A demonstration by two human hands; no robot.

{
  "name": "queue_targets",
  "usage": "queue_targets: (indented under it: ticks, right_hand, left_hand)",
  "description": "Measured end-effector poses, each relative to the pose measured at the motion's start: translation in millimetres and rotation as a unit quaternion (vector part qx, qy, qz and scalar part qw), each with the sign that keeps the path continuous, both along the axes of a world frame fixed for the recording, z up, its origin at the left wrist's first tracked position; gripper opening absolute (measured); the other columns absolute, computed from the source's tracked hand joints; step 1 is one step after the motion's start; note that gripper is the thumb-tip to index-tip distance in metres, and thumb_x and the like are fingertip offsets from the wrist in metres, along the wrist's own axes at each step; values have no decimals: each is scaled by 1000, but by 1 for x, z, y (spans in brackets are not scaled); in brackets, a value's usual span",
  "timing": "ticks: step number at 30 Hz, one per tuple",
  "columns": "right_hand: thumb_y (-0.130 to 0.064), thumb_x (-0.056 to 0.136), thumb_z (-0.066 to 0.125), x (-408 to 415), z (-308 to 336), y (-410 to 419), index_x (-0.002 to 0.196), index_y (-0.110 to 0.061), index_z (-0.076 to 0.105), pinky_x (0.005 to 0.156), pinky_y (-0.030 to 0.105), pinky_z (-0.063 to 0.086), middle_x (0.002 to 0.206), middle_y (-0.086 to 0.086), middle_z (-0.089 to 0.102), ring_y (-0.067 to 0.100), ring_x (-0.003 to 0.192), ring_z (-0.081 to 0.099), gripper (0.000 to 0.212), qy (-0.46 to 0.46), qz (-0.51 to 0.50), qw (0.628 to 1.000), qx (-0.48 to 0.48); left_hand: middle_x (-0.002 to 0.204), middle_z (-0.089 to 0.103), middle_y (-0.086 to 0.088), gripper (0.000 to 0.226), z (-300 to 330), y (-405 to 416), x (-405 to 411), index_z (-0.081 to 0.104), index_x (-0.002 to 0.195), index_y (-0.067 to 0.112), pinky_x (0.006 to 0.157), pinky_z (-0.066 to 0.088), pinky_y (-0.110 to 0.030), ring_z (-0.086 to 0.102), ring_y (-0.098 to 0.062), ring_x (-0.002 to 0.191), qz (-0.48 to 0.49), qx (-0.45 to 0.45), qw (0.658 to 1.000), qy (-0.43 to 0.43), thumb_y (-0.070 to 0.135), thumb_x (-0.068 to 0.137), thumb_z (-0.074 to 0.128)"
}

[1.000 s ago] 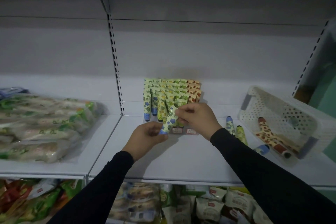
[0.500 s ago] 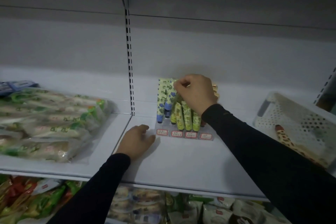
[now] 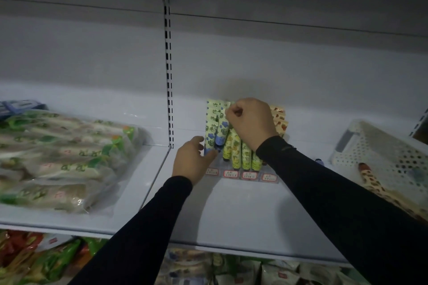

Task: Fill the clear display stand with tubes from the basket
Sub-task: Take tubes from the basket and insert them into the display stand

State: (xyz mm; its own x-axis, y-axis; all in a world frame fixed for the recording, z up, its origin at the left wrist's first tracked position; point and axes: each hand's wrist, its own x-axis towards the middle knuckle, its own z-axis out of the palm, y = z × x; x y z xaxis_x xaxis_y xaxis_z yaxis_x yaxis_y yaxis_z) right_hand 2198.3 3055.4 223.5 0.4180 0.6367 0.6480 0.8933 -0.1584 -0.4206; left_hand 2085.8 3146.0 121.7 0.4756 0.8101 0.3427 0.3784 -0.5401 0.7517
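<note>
Fingers of the right hand [image 3: 251,120] pinch a blue-flowered tube [image 3: 221,131] over the clear stand [image 3: 240,174]; the left hand [image 3: 193,161], fingers relaxed, touches the stand's left end.

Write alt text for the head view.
The right hand pinches the top of a blue-flowered tube in the clear display stand, while the left hand touches the stand's left front. A white basket sits to the right.

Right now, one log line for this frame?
step: seating blue-flower tube in display stand | right hand: pinches tube top | left hand: steadies stand's left end | basket: giraffe tube left
</note>
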Motion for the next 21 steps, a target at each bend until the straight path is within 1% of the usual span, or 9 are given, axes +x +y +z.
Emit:
queue_targets:
  ticks: [2, 4, 6, 8, 13, 14, 16, 18, 21]
  right_hand:
    - [-19, 92, 58, 1, -3, 3, 72, -4, 69, 69, 31, 53, 75, 7, 67, 19, 69, 62, 27, -14, -8, 1000, -9]
    - [-21, 92, 57, 2, -8, 7, 74, -8, 68, 70, 33, 53, 80, 4, 64, 17, 70, 60, 26, -25, -18, 999, -22]
    - [-23, 93, 56, 4, -13, 10, 75, -9, 68, 71, 34, 52, 82, 2, 61, 16, 72, 57, 25, -29, -22, 999, -30]
    - [-24, 93, 56, 5, -16, 11, 77, -11, 68, 71, 33, 52, 83, 0, 60, 14, 73, 56, 24, -29, -22, 999, -32]
    - [-24, 93, 55, 5, -27, 14, 73, -12, 65, 70, 33, 49, 80, 0, 57, 18, 78, 54, 25, -41, -31, 997, -51]
    - [-24, 92, 56, 5, -27, 14, 73, -12, 66, 70, 33, 50, 80, 0, 58, 18, 78, 54, 25, -38, -31, 998, -47]
    - [-23, 92, 57, 6, -28, 15, 74, -12, 66, 69, 33, 50, 80, 0, 58, 17, 78, 55, 23, -39, -30, 998, -41]
    - [-22, 91, 57, 6, -29, 15, 71, -12, 65, 67, 33, 49, 76, -1, 57, 19, 77, 55, 24, -49, -29, 997, -46]
    - [-22, 91, 57, 7, -32, 15, 66, -13, 64, 67, 33, 48, 74, 0, 54, 21, 78, 54, 27, -67, -32, 996, -58]
  left_hand:
    - [107, 66, -3, 37, 0, 0, 7, 59, 119, 13, 67, 35, -22, 53, -14, 85, 7, 8, 1000, 3, 34, 90, 65]
    - [99, 65, -1, 23, -1, 1, 10, 58, 106, 13, 56, 30, -20, 52, -15, 79, 24, 22, 999, 9, 29, 91, 63]
    - [93, 62, 1, 16, -2, 1, 11, 54, 95, 15, 50, 25, -13, 51, -16, 76, 30, 28, 999, 9, 27, 91, 63]
    - [89, 60, 1, 16, -2, 1, 10, 50, 90, 17, 49, 25, -9, 50, -16, 74, 29, 32, 999, 10, 26, 91, 63]
    - [85, 57, 2, 14, -3, 2, 9, 50, 85, 17, 49, 28, -13, 48, -13, 70, 24, 32, 999, 7, 21, 91, 62]
    - [85, 58, 2, 13, -4, 3, 9, 52, 86, 16, 51, 27, -15, 50, -14, 71, 23, 32, 999, 8, 22, 91, 62]
    - [87, 62, 1, 11, -5, 4, 8, 58, 90, 13, 60, 33, -22, 55, -16, 76, 19, 30, 999, 4, 23, 90, 63]
    - [88, 65, 0, 14, -6, 3, 7, 63, 93, 10, 64, 38, -25, 59, -19, 79, 11, 25, 1000, -8, 23, 89, 64]
    - [89, 64, 0, 14, -6, 4, 7, 64, 95, 10, 61, 39, -23, 59, -18, 79, 8, 24, 1000, -13, 22, 90, 64]
